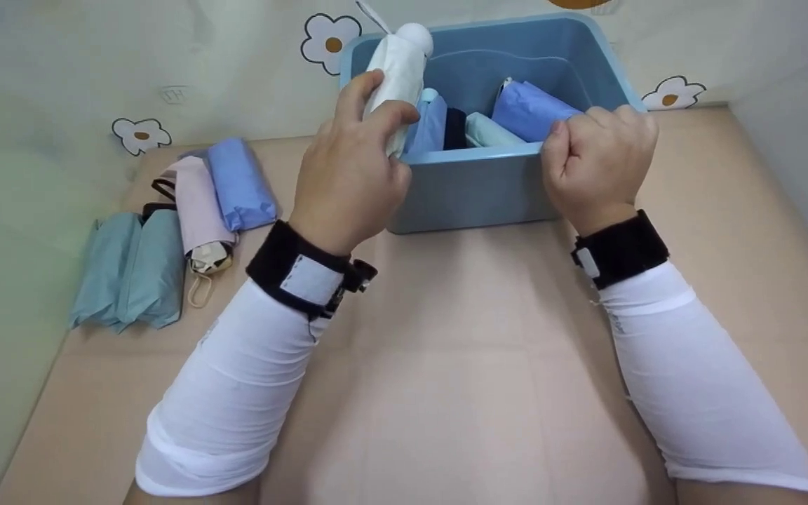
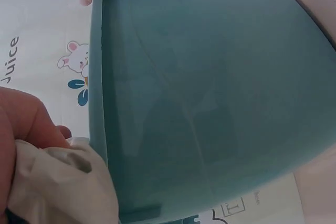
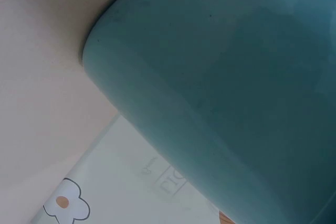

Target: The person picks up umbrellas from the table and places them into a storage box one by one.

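- The left hand (image 1: 358, 165) grips a slim white fabric-covered folded umbrella (image 1: 397, 66) with a rounded white knob, tilted, knob end up, at the left front of the blue rectangular plastic bin (image 1: 474, 193). Whether its lower end touches anything is hidden.
- The right hand (image 1: 604, 158) is curled over the bin's front rim near the right corner.
- The smooth cover could slide through the left fingers if that grip loosened; the thin white strap loop (image 1: 374, 15) beside the knob might catch on a finger.
- Pulling or leaning hard on the rim with the right hand could tip or drag the bin across the beige table (image 1: 446, 365).
- The light-blue bundle (image 1: 432, 123) just below might be knocked askew if the umbrella came down on it.
- "Juice" (image 2: 11, 59) reads clearly on the pale printed wall covering (image 2: 37, 19); boxed lettering (image 3: 170, 181) near the bin is too faint to read surely. No brand label is legible on the umbrella or bin.
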The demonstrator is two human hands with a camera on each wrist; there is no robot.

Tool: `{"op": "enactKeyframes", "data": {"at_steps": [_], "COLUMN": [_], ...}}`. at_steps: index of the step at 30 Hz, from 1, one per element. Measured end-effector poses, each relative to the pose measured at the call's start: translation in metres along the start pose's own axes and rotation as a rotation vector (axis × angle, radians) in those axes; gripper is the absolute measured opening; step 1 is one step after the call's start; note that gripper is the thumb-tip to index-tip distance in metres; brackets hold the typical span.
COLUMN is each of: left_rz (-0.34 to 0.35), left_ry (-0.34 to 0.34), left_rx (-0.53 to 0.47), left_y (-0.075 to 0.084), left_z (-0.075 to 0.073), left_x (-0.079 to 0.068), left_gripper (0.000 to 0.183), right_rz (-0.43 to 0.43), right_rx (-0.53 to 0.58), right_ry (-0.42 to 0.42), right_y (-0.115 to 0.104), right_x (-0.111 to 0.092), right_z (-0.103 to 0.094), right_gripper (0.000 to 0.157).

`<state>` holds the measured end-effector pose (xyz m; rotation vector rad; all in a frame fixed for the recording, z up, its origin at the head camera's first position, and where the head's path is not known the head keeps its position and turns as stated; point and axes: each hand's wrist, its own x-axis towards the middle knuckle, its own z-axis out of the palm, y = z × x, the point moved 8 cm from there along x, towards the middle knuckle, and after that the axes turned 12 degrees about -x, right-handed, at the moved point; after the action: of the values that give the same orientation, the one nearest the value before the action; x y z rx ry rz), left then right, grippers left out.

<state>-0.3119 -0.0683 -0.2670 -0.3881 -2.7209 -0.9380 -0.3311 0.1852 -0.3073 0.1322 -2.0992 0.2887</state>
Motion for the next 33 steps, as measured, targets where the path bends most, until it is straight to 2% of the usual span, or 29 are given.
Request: {"op": "enactKeyframes", "data": {"at_steps": [9,20,25,33], "left_rz": [-0.048,-0.079,-0.115,-0.205], "left_ry": [-0.119,-0.168,-0.189,-0.273], "left_rx": [0.010,-0.044,-0.086,-0.108], "left_y": [-0.002,-0.003,-0.007,-0.012], "left_z": [0.011,0.029,0.036,0.047], "left_x": [0.023,0.046,0.054,0.063], "left_gripper": [0.049,0.051,0.051,0.049], "right_rz": [0.004,0.027,0.031,0.015], "right_rx": [-0.009,-0.011,-0.006,-0.007], "right_ry": [-0.016,-0.059,-0.055,-0.037], "right_y": [0.008,0.014,0.015,0.012], "right_x": [-0.004,-0.007,-0.007,-0.005], "right_z": [0.005,0.012,0.012,0.010], "right_gripper": [0.050,0.051,0.052,0.051]}}
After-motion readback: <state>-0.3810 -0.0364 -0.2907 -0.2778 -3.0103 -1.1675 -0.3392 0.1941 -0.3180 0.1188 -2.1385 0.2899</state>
